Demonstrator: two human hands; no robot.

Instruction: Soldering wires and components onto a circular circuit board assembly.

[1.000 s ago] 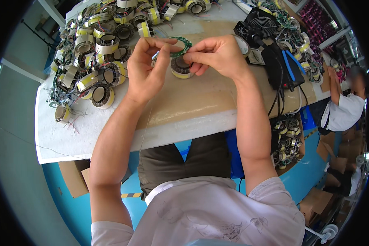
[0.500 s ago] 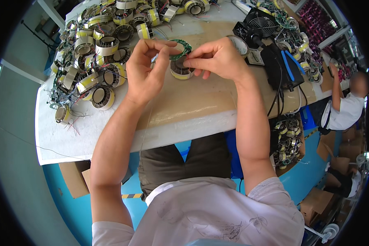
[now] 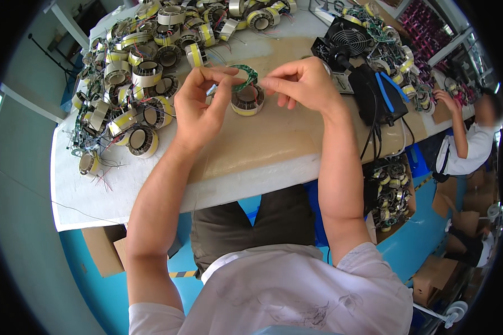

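Note:
My left hand [image 3: 200,109] pinches a green ring-shaped circuit board [image 3: 251,76] at its left side, tilted above the tabletop. Just below and behind the board sits a round wound coil core [image 3: 246,107] with a pale and yellow band, resting on the brown sheet. To the right of the board, my right hand [image 3: 307,88] has thumb and forefinger pressed together, slightly apart from the board's edge. Whatever is between those fingertips, perhaps a thin wire, is too small to make out.
Similar coil cores [image 3: 148,72] with loose wires lie heaped at the left and back. On the right stand a black fan unit [image 3: 349,39] and a black box with blue-handled pliers [image 3: 391,92]. A carton of cores [image 3: 394,195] is below; another person [image 3: 464,145] works far right.
My right hand has drawn slightly right, away from the board's edge it was touching. The left hand keeps its pinch on the circuit board, which sits slightly lower.

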